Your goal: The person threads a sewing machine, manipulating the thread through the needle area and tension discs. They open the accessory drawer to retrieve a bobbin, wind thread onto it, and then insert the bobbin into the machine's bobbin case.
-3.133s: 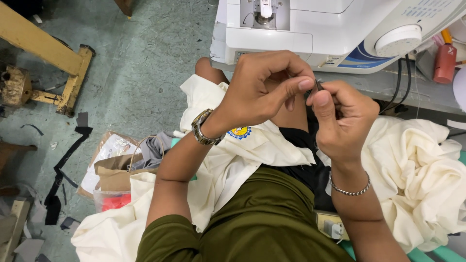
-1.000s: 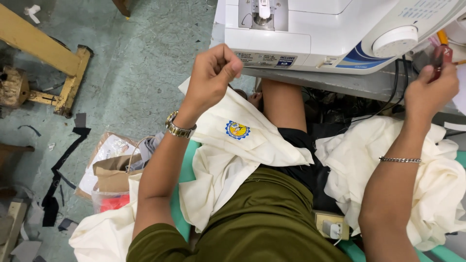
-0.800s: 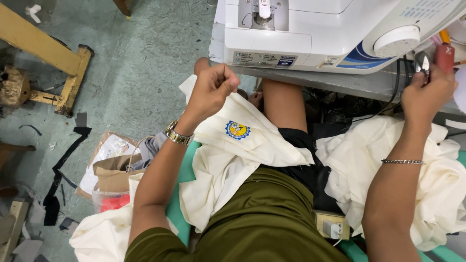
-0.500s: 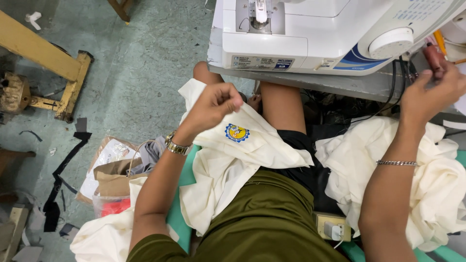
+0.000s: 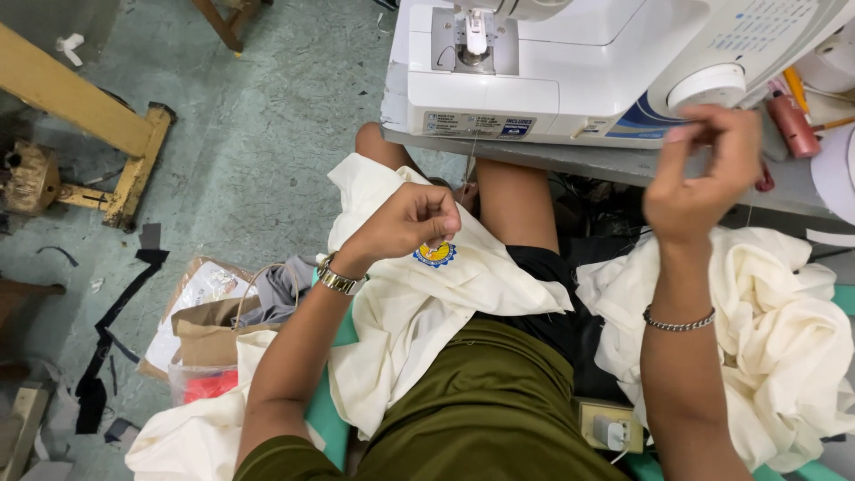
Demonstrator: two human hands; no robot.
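Note:
A cream cloth (image 5: 419, 312) with a round yellow and blue badge (image 5: 436, 256) lies over my lap. My left hand (image 5: 405, 223), with a metal watch on the wrist, rests on it right beside the badge, fingers curled and pinching the fabric. My right hand (image 5: 704, 169), with a chain bracelet on the wrist, is raised in front of the white sewing machine (image 5: 570, 62) near its handwheel (image 5: 708, 86). Its fingertips are pinched together, seemingly on a fine thread that is too thin to see well.
More cream fabric (image 5: 784, 338) is heaped at my right. A red bottle (image 5: 791, 125) stands on the grey table (image 5: 588, 160) beside the machine. On the floor at left are a brown paper bag (image 5: 209, 325), black scraps (image 5: 116, 321) and a yellow wooden frame (image 5: 80, 111). A socket strip (image 5: 606, 428) lies near my hip.
My left hand came down from near the machine onto the cloth by the badge. My right hand, off to the far right a second ago, shifted a little left in front of the handwheel.

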